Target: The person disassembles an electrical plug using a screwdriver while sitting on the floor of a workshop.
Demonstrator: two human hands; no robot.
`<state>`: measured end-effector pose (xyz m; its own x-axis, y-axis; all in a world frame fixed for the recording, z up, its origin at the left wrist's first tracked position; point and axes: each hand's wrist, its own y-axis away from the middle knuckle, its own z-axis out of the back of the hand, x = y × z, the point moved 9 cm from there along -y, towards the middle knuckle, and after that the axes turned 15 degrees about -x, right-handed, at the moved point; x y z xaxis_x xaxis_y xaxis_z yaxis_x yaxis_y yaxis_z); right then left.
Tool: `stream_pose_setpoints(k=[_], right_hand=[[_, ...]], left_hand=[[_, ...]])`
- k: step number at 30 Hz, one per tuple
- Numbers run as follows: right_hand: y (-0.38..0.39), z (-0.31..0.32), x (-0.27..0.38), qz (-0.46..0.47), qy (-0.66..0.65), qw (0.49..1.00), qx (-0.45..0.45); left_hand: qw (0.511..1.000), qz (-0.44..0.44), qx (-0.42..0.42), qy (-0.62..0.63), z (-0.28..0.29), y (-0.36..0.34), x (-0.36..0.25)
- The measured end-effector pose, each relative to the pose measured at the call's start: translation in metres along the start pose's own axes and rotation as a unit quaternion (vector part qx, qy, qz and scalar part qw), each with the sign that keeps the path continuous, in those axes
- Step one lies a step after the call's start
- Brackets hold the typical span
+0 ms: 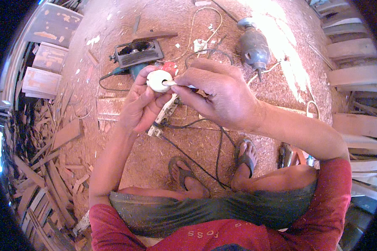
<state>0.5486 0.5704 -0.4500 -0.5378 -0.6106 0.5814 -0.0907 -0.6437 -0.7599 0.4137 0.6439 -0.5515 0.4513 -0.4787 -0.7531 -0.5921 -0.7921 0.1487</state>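
Observation:
My left hand holds a rounded cream-white plastic piece with a dark hole in its face, gripped between thumb and fingers. Fingers of my right hand pinch a thin pale piece whose tip meets that hole; whether it is a wire or a rod I cannot tell. Just beyond the held piece a small red thing shows partly. Below both hands a long white power strip lies on the floor with dark cables around it.
Beyond my hands lies an upturned circular saw; a grey power tool stands to its right. Wood scraps pile up at left, and stacked boards line the right. Dark cable runs between my sandaled feet across the sawdust-covered floor.

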Motion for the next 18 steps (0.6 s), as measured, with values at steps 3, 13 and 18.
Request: stream_pose_setpoints(k=[3,13,18], right_hand=[[0.001,-0.002,0.0,0.003,0.015,1.0,0.01],[0.002,-0.007,-0.003,0.002,0.02,0.999,0.037],[0.002,-0.003,-0.001,0.027,0.01,1.0,0.006]], left_hand=[[1.0,-0.013,-0.012,-0.022,0.001,0.002,-0.003],[1.0,0.003,-0.008,0.005,0.012,-0.001,0.003],[0.998,-0.009,-0.023,0.065,0.001,0.0,0.004]])
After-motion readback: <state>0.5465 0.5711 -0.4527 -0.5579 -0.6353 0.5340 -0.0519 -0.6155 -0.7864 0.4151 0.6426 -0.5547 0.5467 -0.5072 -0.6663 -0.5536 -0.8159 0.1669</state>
